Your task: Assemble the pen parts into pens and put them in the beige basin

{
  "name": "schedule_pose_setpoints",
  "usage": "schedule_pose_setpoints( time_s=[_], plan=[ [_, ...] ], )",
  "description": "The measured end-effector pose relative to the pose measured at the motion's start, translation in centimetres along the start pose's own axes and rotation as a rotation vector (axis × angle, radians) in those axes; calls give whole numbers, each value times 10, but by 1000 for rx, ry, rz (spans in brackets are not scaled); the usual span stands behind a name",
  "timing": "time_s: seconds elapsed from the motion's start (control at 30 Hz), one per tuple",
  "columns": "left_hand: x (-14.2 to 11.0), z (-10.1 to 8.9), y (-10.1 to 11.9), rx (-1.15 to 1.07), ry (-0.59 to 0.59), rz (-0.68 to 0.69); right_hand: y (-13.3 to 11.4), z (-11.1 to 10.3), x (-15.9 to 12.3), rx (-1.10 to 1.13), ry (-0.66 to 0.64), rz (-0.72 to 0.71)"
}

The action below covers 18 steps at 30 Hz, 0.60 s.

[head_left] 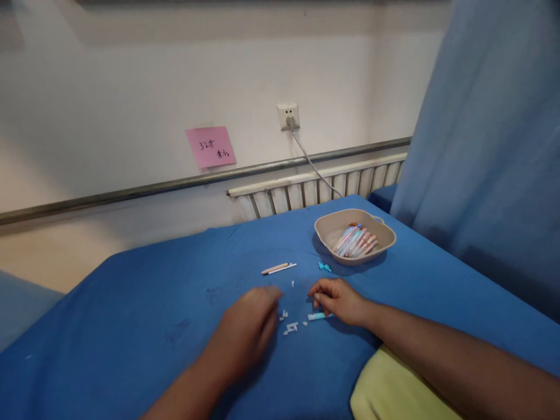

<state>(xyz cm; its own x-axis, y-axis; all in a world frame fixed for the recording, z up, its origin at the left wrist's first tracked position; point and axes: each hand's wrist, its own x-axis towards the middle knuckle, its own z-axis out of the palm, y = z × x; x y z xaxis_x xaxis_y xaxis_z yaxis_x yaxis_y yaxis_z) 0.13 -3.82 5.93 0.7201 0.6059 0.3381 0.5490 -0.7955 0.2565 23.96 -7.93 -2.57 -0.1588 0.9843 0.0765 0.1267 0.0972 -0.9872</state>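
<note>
My left hand (251,324) hovers over the left side of the small white pieces (291,328); it is smeared by motion, and its fingertips are hard to read. My right hand (339,300) rests lower right of the middle with its fingers curled toward the thumb; anything between the fingertips is hidden or too small to name. Beneath its fingers lies a light blue pen barrel (317,316), partly covered by the hand. Several white bits are scattered between my hands, one lone bit (293,284) farther back. Turquoise pieces (324,266) lie beyond my right hand.
A beige basket (321,224) holding several pens (356,240) stands at the back right. A tan pen (275,268) and a thin white stick (284,268) lie left of it on the blue cloth (144,303). Yellow-green fabric (389,388) sits under my right forearm.
</note>
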Motion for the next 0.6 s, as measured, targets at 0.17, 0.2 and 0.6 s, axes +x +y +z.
schedule_pose_setpoints(
  time_s=[0.17, 0.2, 0.6],
  plan=[
    [59, 22, -58, 98, -234, -220, -2, 2, 0, -3, -8, 5],
    [68, 28, -66, 99, -259, -225, -3, 2, 0, -6, -10, 7],
    [82, 48, -49, 241, -352, -282, 3, 3, 8, -21, -1, 4]
  ],
)
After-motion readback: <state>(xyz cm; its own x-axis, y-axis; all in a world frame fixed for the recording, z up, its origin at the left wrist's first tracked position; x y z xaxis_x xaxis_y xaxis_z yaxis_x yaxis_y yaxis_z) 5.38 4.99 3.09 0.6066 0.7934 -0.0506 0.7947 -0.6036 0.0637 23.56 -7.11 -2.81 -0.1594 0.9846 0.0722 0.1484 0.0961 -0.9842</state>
